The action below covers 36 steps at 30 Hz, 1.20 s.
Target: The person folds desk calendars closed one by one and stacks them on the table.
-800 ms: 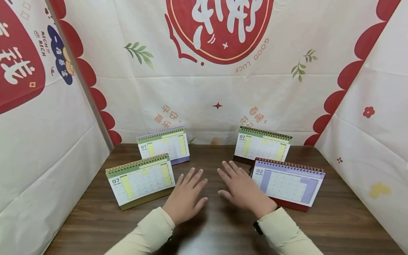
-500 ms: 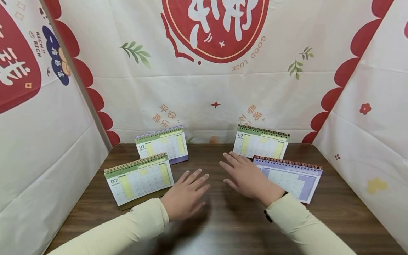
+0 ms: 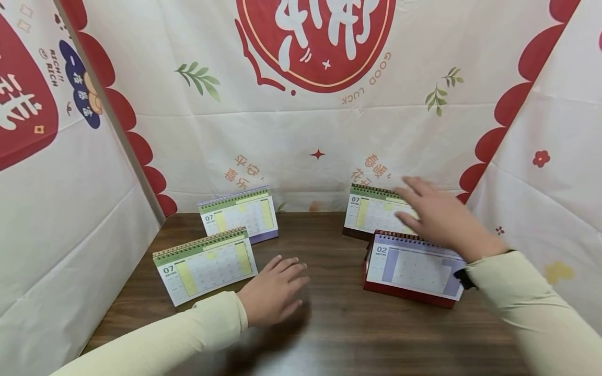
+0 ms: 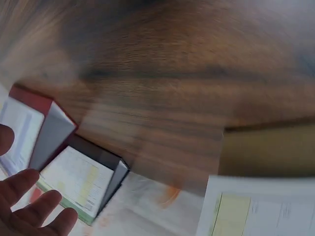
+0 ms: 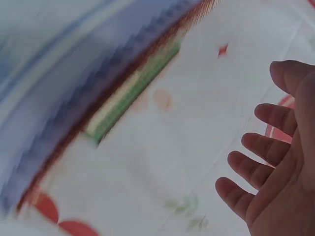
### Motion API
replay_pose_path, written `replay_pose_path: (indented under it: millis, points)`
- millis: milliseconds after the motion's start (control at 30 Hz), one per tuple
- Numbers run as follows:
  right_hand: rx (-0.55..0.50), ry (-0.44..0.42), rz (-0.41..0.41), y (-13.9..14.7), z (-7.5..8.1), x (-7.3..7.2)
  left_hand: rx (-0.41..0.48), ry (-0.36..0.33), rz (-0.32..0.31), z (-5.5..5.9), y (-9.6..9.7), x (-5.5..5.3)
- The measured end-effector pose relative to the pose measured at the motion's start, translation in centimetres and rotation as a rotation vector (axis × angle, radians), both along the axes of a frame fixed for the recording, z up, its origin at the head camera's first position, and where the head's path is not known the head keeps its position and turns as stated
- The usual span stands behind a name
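Note:
My right hand (image 3: 435, 219), blurred by motion, hovers over the front right desk calendar (image 3: 418, 269), which has a purple "02" page and a red base. Its fingers are spread, holding nothing, and partly hide the back right calendar (image 3: 364, 211) with a green "07" page. In the right wrist view the right hand (image 5: 278, 162) is apart from the calendars. My left hand (image 3: 273, 292) is held with fingers extended over the table, beside the front left calendar (image 3: 207, 266) with a green "07" page and tan base. Behind that stands another green "07" calendar (image 3: 240, 214) on a purple base.
All the calendars stand upright on a dark wooden table (image 3: 329, 324). White printed cloth (image 3: 282, 130) hangs behind the table, with more cloth at both sides. Bare wood runs between the left and right calendars.
My right hand has swung right and upward from the table's middle to above the front right calendar, uncovering its "02". The left hand has shifted slightly, its forearm lying flatter.

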State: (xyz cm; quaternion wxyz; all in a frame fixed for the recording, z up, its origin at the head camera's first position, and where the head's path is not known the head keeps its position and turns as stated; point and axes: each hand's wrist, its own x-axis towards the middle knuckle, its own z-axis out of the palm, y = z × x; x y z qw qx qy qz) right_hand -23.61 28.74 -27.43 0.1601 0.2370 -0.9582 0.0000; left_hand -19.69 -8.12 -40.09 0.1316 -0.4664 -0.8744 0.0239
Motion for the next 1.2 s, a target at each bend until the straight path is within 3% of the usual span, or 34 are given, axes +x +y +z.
replay_pose_path:
  millis: [167, 367, 567, 667, 767, 967, 1133, 1200]
  points:
    - [-0.067, 0.044, -0.086, 4.9, 0.5, 0.9, 0.233, -0.202, 0.037, 0.2, 1.2, -1.5]
    - [-0.122, 0.013, -0.22, 10.3, -0.5, 2.1, 0.49, -0.354, 0.078, 1.2, 4.7, -3.6]
    - [-0.23, -0.034, -0.335, 13.5, -2.6, 3.1, 0.836, -0.632, 0.232, 1.3, 8.3, -5.7]
    - [-0.337, -0.111, -0.375, 14.5, -4.1, 3.7, 1.011, -0.769, 0.305, 1.2, 9.7, -6.2]
    - [-0.452, -0.179, -0.408, 14.8, -5.6, 4.0, 1.122, -0.869, 0.35, 1.0, 10.8, -6.5]
    - [-0.603, -0.218, -0.437, 14.5, -7.6, 4.0, 1.228, -0.96, 0.356, -0.1, 12.9, -7.0]
    - [-0.715, -0.272, -0.445, 13.2, -9.0, 3.8, 1.218, -0.988, 0.394, -1.0, 14.3, -6.7]
    - [-0.745, -0.256, -0.444, 12.6, -9.4, 3.8, 1.2, -0.991, 0.4, -1.4, 14.7, -6.4]
